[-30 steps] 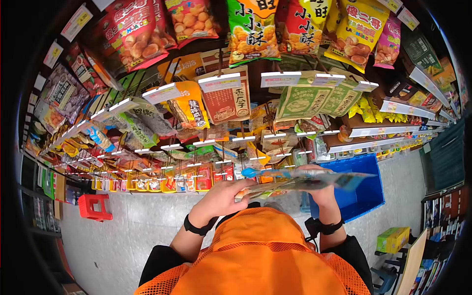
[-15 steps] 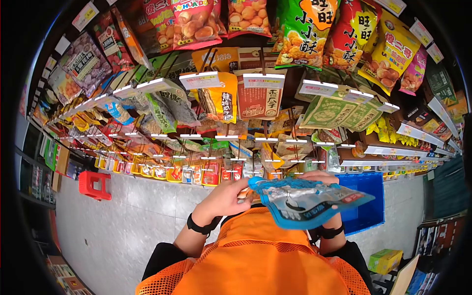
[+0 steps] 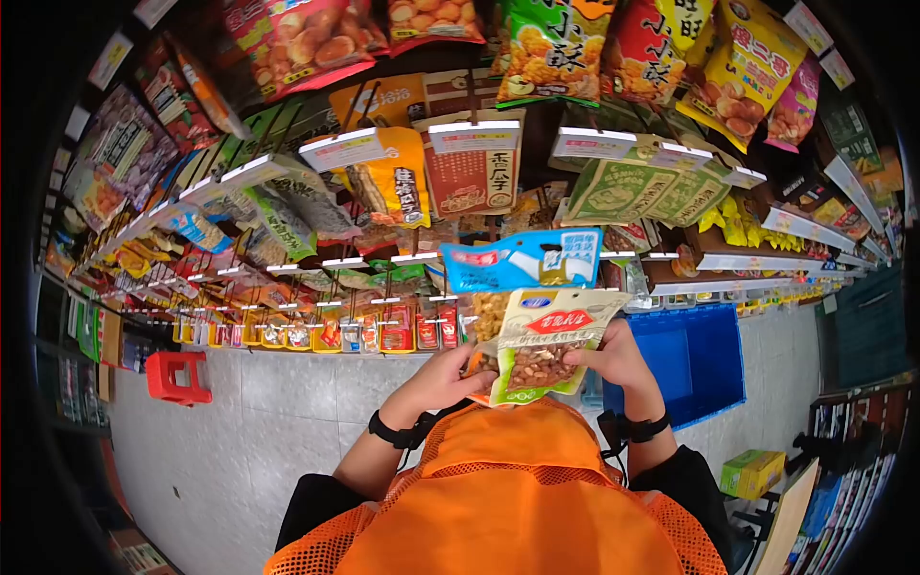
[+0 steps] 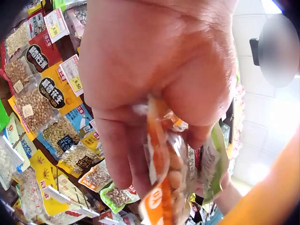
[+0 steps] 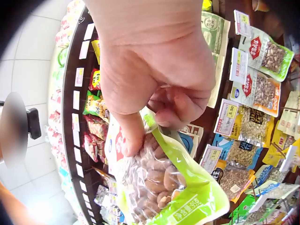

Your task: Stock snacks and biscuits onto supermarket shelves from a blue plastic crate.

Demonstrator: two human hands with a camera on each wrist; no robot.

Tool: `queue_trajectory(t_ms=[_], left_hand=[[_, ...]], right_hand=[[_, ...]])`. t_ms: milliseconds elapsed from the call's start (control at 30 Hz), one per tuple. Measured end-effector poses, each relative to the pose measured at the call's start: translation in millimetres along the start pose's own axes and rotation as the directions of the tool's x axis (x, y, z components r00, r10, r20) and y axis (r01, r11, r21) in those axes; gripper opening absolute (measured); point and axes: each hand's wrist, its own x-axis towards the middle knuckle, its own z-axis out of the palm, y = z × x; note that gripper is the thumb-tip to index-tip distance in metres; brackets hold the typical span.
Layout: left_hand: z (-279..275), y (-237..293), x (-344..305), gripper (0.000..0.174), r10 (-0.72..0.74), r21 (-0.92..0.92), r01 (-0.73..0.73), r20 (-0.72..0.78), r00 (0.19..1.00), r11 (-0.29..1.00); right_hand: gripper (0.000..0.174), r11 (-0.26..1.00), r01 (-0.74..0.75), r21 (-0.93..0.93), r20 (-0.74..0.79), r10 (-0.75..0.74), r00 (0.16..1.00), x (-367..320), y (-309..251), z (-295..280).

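Observation:
In front of the orange vest, both hands hold snack bags. My right hand (image 3: pixel 618 358) pinches a white and green bag of nuts (image 3: pixel 543 368) at its right side, thumb on the front; the right wrist view shows the same nut bag (image 5: pixel 157 183) below the curled fingers. My left hand (image 3: pixel 443 379) grips the left edges of the bags. A blue-topped bag (image 3: pixel 522 261) stands up behind the white one. From the left wrist view, an orange-edged bag (image 4: pixel 161 187) is held between the thumb and fingers of the left hand (image 4: pixel 159 61).
Hanging snack bags and price tags fill the rack ahead, including a yellow bag (image 3: pixel 388 180) and a red-brown pack (image 3: pixel 471 172). A blue crate (image 3: pixel 692 359) stands on the floor at right, a red stool (image 3: pixel 177 378) at left, and a yellow-green box (image 3: pixel 752 473) at lower right.
The bags, seen nearly edge-on and then with a blue one tilted over the vest, are now upright with the white and green bag in front. Both hands keep their grip.

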Motion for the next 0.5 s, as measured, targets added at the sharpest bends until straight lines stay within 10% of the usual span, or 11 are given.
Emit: queue_trajectory(t_ms=[100,200,500], left_hand=[[11.6,-2.8,7.2,0.042,-0.027,-0.028,0.027,-0.002,1.000,0.999],[33.4,-31.0,16.5,0.031,0.199,0.076,-0.184,-0.317,0.927,0.980],[58.6,-32.6,27.4,0.024,0.158,0.086,-0.139,-0.265,0.951,0.986]], right_hand=[[0.033,0.995,-0.013,-0.096,-0.002,0.013,1.000,-4.9,2.9,0.5],[0.034,0.984,-0.041,-0.174,0.056,0.052,0.997,-10.4,20.4,-1.5],[0.033,0.977,-0.051,-0.206,-0.017,0.049,0.999,-33.3,38.0,-22.7]])
